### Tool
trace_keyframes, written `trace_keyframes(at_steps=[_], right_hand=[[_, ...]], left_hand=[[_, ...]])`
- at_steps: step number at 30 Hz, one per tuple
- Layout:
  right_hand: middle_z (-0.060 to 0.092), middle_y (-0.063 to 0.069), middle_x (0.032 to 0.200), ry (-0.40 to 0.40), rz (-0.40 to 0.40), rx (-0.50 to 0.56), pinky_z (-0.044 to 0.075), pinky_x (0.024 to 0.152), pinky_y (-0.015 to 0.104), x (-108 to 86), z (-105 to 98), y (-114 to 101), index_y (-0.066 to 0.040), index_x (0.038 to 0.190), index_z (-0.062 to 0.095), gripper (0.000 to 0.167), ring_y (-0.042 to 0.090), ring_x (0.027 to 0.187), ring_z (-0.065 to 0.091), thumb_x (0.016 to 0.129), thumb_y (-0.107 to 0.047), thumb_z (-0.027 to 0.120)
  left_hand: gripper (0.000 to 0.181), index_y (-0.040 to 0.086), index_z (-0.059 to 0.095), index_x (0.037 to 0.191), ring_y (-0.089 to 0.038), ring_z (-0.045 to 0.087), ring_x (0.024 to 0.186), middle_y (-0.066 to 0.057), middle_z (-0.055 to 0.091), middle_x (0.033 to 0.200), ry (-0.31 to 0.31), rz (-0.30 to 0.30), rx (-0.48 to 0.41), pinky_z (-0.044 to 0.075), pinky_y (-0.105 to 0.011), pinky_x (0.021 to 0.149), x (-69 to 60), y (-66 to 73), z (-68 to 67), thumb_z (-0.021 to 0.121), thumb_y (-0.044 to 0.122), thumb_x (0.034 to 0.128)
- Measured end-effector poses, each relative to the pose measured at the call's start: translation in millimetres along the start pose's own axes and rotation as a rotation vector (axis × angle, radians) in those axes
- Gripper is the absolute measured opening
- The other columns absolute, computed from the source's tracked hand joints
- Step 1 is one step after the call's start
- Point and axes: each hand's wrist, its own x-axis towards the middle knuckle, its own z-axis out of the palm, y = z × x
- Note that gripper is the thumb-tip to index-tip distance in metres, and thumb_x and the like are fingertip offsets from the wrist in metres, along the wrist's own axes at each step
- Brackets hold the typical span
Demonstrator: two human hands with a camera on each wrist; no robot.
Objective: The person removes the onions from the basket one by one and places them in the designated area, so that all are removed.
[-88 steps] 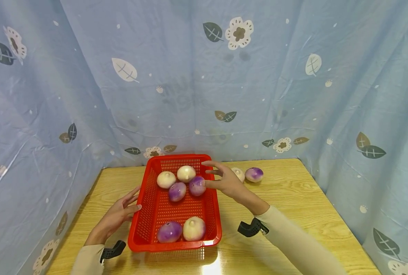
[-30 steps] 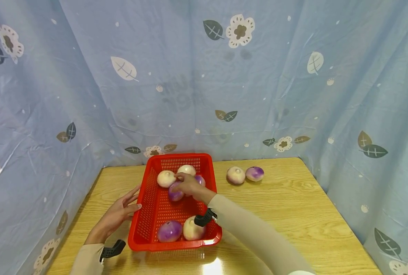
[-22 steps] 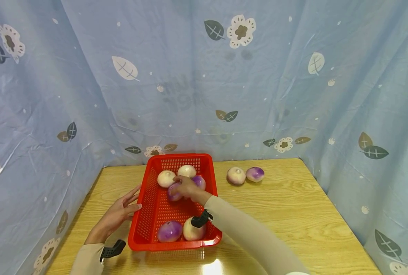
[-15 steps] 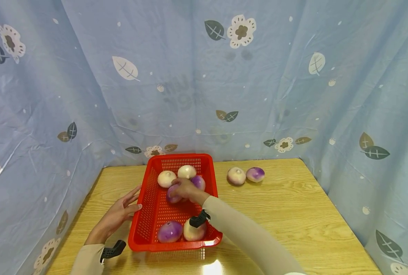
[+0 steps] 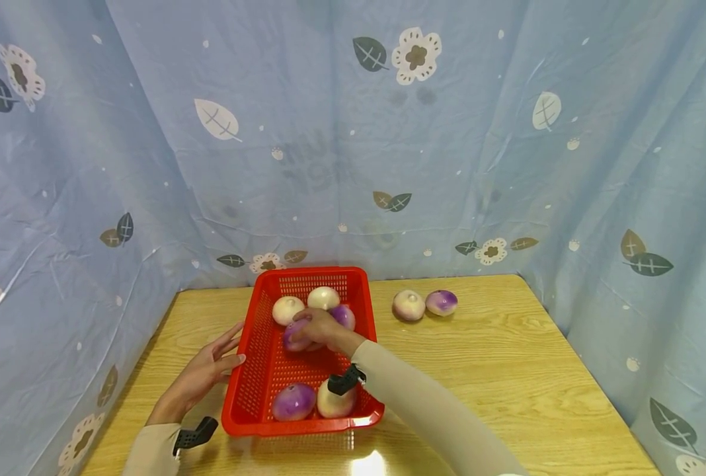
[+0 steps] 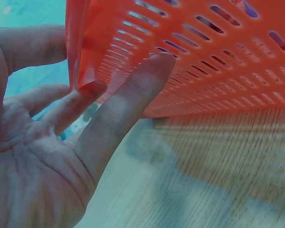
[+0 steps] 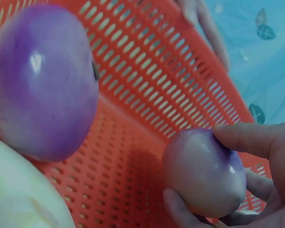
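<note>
A red perforated plastic basket (image 5: 302, 428) stands on the table, with several purple and white turnips inside. My right hand (image 5: 324, 328) reaches into it and holds a purple turnip (image 5: 295, 336) between thumb and fingers; the right wrist view shows this turnip (image 7: 202, 171) pinched near the basket wall. My left hand (image 5: 201, 373) is at the basket's left side with fingers extended. In the left wrist view its thumb (image 6: 128, 107) lies along the outer wall and other fingers touch near the rim's corner.
Near my right hand lie two white turnips (image 5: 287, 310) (image 5: 323, 298) and a purple one (image 5: 344, 317). At the basket's front sit a purple turnip (image 5: 294, 401) and a white one (image 5: 336, 400). Two more turnips (image 5: 409, 305) (image 5: 442, 302) lie on the wooden table (image 5: 484, 370) before a blue curtain.
My right hand has moved from the basket's right rim to the middle purple turnip and taken hold of it. That turnip has shifted slightly left. My left hand has stayed in place.
</note>
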Motion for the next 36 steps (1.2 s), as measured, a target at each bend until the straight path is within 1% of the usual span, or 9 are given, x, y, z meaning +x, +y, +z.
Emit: trace_keyframes(at_steps=[7, 11, 15, 17, 21, 25, 29, 34, 36], right_hand=[[0.062, 0.011, 0.116, -0.031, -0.037, 0.043, 0.060, 0.078, 0.041, -12.6, -2.3, -12.8, -0.007, 0.131, 0.059, 0.053, 0.020, 0.088, 0.069, 0.080, -0.003, 0.075], [0.060, 0.013, 0.117, -0.057, -0.051, 0.112, 0.060, 0.081, 0.042, -24.6, -5.0, -24.0, -0.008, 0.133, 0.058, 0.056, 0.020, 0.090, 0.068, 0.080, -0.003, 0.076], [0.060, 0.013, 0.118, -0.061, -0.083, 0.158, 0.060, 0.079, 0.040, -33.7, -8.1, -31.3, -0.011, 0.132, 0.059, 0.055, 0.021, 0.089, 0.068, 0.080, -0.003, 0.076], [0.060, 0.012, 0.117, -0.060, -0.105, 0.164, 0.060, 0.078, 0.041, -37.6, -10.1, -33.7, -0.011, 0.131, 0.060, 0.053, 0.021, 0.088, 0.067, 0.081, -0.003, 0.076], [0.062, 0.012, 0.115, -0.065, -0.126, 0.168, 0.060, 0.080, 0.044, -47.0, -14.8, -38.4, -0.012, 0.129, 0.062, 0.051, 0.021, 0.083, 0.068, 0.081, -0.004, 0.076], [0.061, 0.013, 0.115, -0.074, -0.136, 0.190, 0.059, 0.083, 0.045, -57.8, -21.1, -43.7, -0.014, 0.129, 0.062, 0.051, 0.022, 0.087, 0.068, 0.081, -0.004, 0.076], [0.060, 0.015, 0.116, -0.079, -0.159, 0.227, 0.060, 0.080, 0.040, -69.0, -30.2, -47.3, -0.015, 0.127, 0.063, 0.050, 0.022, 0.091, 0.068, 0.081, -0.002, 0.076], [0.065, 0.013, 0.113, -0.067, -0.190, 0.211, 0.057, 0.069, 0.029, -81.3, -45.6, -48.7, -0.017, 0.127, 0.062, 0.050, 0.020, 0.083, 0.072, 0.081, -0.006, 0.077], [0.066, 0.014, 0.113, -0.062, -0.204, 0.206, 0.056, 0.069, 0.029, -85.2, -52.6, -48.2, -0.017, 0.129, 0.061, 0.051, 0.020, 0.082, 0.072, 0.081, -0.007, 0.077]], left_hand=[[0.076, 0.025, 0.015, 0.159, -0.032, 0.062, 0.119, -0.023, 0.023, 0.160, 0.013, -0.006, 0.003, 0.057, -0.049, 0.088, -2.1, 0.1, 0.1, 0.059, 0.017, 0.0973], [0.076, 0.024, 0.016, 0.159, -0.035, 0.061, 0.121, -0.023, 0.024, 0.160, 0.019, -0.006, 0.006, 0.057, -0.049, 0.088, -3.1, 0.1, 0.2, 0.059, 0.017, 0.0970], [0.076, 0.024, 0.015, 0.159, -0.034, 0.061, 0.121, -0.023, 0.024, 0.160, 0.017, 0.000, 0.007, 0.056, -0.049, 0.089, -3.3, -0.2, -0.2, 0.059, 0.017, 0.0973], [0.076, 0.024, 0.015, 0.159, -0.032, 0.061, 0.121, -0.023, 0.024, 0.160, 0.015, 0.000, 0.004, 0.057, -0.048, 0.089, -3.4, -0.2, -0.4, 0.058, 0.017, 0.0975], [0.076, 0.024, 0.014, 0.159, -0.029, 0.062, 0.119, -0.022, 0.023, 0.161, 0.012, -0.001, -0.003, 0.057, -0.047, 0.089, -3.7, -0.5, -0.4, 0.058, 0.017, 0.0976], [0.076, 0.024, 0.014, 0.159, -0.029, 0.063, 0.119, -0.022, 0.022, 0.161, 0.012, -0.003, -0.004, 0.057, -0.047, 0.088, -3.6, -0.7, -0.2, 0.059, 0.017, 0.0975], [0.076, 0.024, 0.015, 0.159, -0.030, 0.062, 0.120, -0.022, 0.023, 0.161, 0.002, 0.003, -0.009, 0.057, -0.047, 0.088, -2.2, 0.4, 0.2, 0.058, 0.017, 0.0978], [0.076, 0.024, 0.013, 0.159, -0.029, 0.062, 0.120, -0.022, 0.021, 0.161, -0.004, -0.001, -0.014, 0.057, -0.046, 0.088, -1.2, 1.9, 0.4, 0.058, 0.016, 0.0982], [0.076, 0.023, 0.013, 0.160, -0.029, 0.062, 0.120, -0.022, 0.021, 0.161, -0.002, -0.005, -0.016, 0.057, -0.046, 0.088, -1.0, 2.0, 0.4, 0.058, 0.016, 0.0983]])
